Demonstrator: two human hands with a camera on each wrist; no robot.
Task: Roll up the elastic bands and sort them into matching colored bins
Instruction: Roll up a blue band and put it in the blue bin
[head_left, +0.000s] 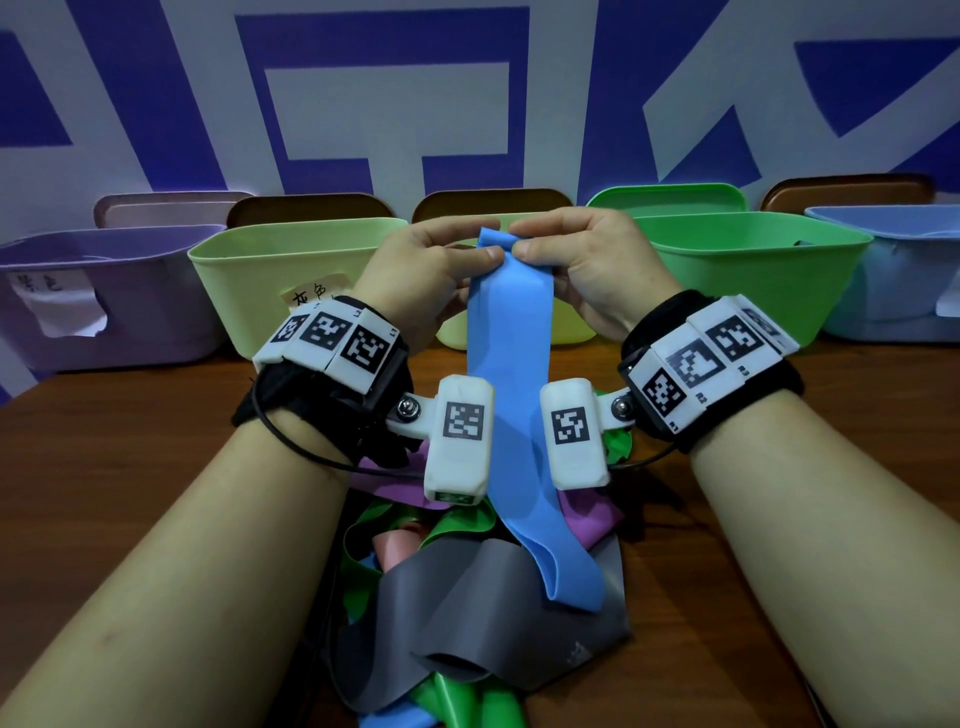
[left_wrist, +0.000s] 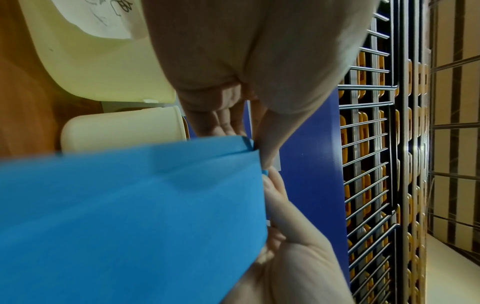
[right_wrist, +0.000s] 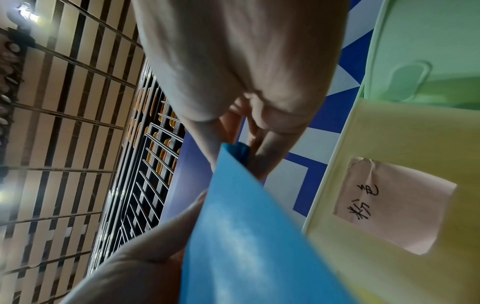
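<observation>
A long blue elastic band (head_left: 506, 374) hangs from both hands down to the heap of bands (head_left: 467, 597) on the table. My left hand (head_left: 441, 260) pinches its top edge from the left. From the right, my right hand (head_left: 566, 249) pinches the same edge. In the left wrist view the blue band (left_wrist: 130, 205) has its top end folded over between the fingertips (left_wrist: 267, 152). The right wrist view shows the blue band (right_wrist: 246, 226) running up to pinching fingers (right_wrist: 259, 160). The pale blue bin (head_left: 893, 275) stands at the far right.
A row of bins lines the back of the wooden table (head_left: 130, 441): purple bin (head_left: 104, 301), yellow-green bin (head_left: 291, 280), green bin (head_left: 753, 270). Grey, green, purple and pink bands lie tangled in the heap near me. Lids lean behind the bins.
</observation>
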